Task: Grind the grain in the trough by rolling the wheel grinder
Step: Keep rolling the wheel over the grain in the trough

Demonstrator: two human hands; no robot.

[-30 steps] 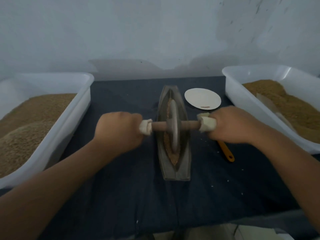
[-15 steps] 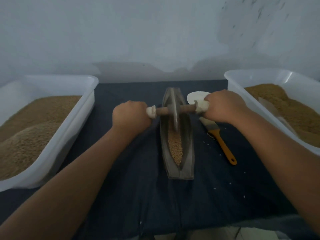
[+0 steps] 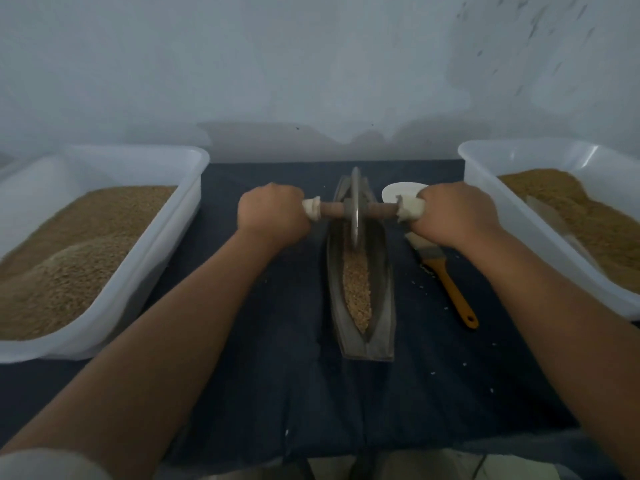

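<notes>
Clenching wheel grinder [image 3: 355, 209] — left hand [image 3: 273, 216], right hand [image 3: 453, 213] | brush [image 3: 450, 287] beside trough [image 3: 382, 306] | tubs [image 3: 187, 202] flanking

At the centre of the table [image 3: 277, 375] lies a trough [image 3: 382, 306] holding grain [image 3: 356, 289], a wheel grinder [image 3: 355, 209] in its far end, a left tub [image 3: 194, 188] and right tub [image 3: 467, 174] along the side edges, and a brush [image 3: 450, 289] and plate [image 3: 398, 192] right of the trough.

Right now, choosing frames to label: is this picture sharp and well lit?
Head view: dim, bluish light, no glare; grain and trough read fairly sharp; wheel grinder slightly soft; wide-angle stretch toward the edges; soft shadow on the wall.
</notes>
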